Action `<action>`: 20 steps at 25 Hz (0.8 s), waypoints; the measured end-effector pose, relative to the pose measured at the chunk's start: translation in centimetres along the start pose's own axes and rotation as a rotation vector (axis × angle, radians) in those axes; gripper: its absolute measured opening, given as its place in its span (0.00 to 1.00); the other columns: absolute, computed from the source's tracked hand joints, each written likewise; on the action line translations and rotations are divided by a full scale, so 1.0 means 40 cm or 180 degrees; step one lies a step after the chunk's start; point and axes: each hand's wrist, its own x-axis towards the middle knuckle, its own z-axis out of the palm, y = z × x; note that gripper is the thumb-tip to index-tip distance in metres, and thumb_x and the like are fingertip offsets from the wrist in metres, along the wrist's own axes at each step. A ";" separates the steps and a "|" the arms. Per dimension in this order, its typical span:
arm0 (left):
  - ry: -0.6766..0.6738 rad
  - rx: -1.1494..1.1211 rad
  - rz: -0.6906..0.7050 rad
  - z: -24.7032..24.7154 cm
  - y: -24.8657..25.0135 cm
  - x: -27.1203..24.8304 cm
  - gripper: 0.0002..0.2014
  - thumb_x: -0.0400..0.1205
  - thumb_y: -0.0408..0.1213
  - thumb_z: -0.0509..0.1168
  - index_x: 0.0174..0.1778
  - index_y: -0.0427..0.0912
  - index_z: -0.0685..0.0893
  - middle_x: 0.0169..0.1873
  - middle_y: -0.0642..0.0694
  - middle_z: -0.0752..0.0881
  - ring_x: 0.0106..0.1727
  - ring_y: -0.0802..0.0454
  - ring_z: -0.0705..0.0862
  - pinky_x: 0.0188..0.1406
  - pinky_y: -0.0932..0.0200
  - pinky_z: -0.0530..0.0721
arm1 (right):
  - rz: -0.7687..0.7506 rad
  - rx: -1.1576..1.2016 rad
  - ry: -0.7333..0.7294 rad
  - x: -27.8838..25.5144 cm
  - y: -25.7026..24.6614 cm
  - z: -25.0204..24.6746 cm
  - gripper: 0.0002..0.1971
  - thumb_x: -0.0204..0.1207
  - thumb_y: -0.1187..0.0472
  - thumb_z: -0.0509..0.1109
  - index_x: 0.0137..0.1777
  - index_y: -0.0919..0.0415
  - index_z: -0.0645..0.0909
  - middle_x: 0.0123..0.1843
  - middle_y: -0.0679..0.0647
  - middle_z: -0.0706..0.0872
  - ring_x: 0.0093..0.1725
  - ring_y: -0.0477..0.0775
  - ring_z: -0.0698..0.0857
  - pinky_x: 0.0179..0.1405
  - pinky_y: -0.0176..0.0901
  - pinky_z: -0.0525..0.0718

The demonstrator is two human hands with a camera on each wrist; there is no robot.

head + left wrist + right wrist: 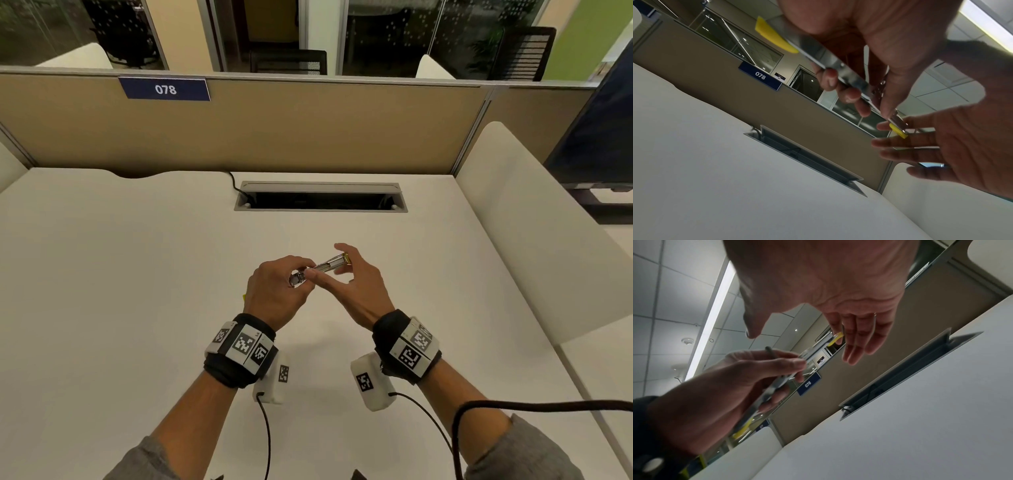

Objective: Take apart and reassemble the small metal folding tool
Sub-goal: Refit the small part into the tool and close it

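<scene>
Left hand (274, 291): fingers (828, 79) curled round the near half of the small metal folding tool (322, 269), holding it clear of the table (137, 308) at the centre of the head view.
Right hand (359, 291): fingers straight and spread wide, cupped just beside the tool's far tip at 2 o'clock; whether the fingertips touch it cannot be told. It holds nothing.
Tool position: raised above the table, long axis running from 8 o'clock to 2 o'clock, a yellow end piece (898, 130) at the far tip and a yellow tab (774, 35) at the near end behind the left palm.
Handling, judged: thin polished steel, so light and stiff, likely slippery under dry fingers; the hinged parts may pinch or swing loose once released. Small pins or plates, if freed, could drop and roll.
Where to hold, judged: flat sides near the pivot with the left hand; the yellow end piece offers the right hand the better friction.
Near surroundings: wrist-band cameras and their black cables (267, 431) at 6 o'clock, trailing over the table.
Mid distance: an open cable hatch (322, 197) at 12 o'clock; a dropped part could fall in.
Far: partition panel (274, 130) with plate "078" (165, 89) at 11 o'clock, dark monitor (599, 120) at 2 o'clock.
Obstruction: none between the hands.
</scene>
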 end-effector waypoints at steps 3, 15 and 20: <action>0.0040 0.0044 0.0109 0.004 0.007 -0.001 0.10 0.72 0.40 0.70 0.49 0.47 0.90 0.42 0.51 0.93 0.33 0.54 0.83 0.35 0.49 0.87 | 0.0022 0.0138 0.0266 -0.001 -0.011 0.019 0.43 0.55 0.24 0.70 0.69 0.45 0.72 0.60 0.45 0.83 0.54 0.46 0.85 0.52 0.42 0.84; 0.0126 -0.0203 0.0121 0.007 -0.005 -0.003 0.10 0.74 0.45 0.74 0.49 0.47 0.90 0.42 0.53 0.93 0.36 0.58 0.86 0.36 0.58 0.86 | -0.0165 0.0812 0.0492 0.017 0.011 0.009 0.13 0.72 0.54 0.77 0.55 0.56 0.84 0.43 0.46 0.87 0.43 0.45 0.87 0.44 0.32 0.83; 0.0121 -0.0235 0.0074 0.005 -0.010 -0.003 0.09 0.74 0.45 0.74 0.47 0.48 0.90 0.40 0.54 0.92 0.33 0.59 0.84 0.34 0.55 0.86 | -0.0054 0.1371 0.0302 0.025 0.020 -0.002 0.13 0.74 0.60 0.76 0.57 0.58 0.84 0.46 0.58 0.92 0.46 0.56 0.91 0.45 0.41 0.86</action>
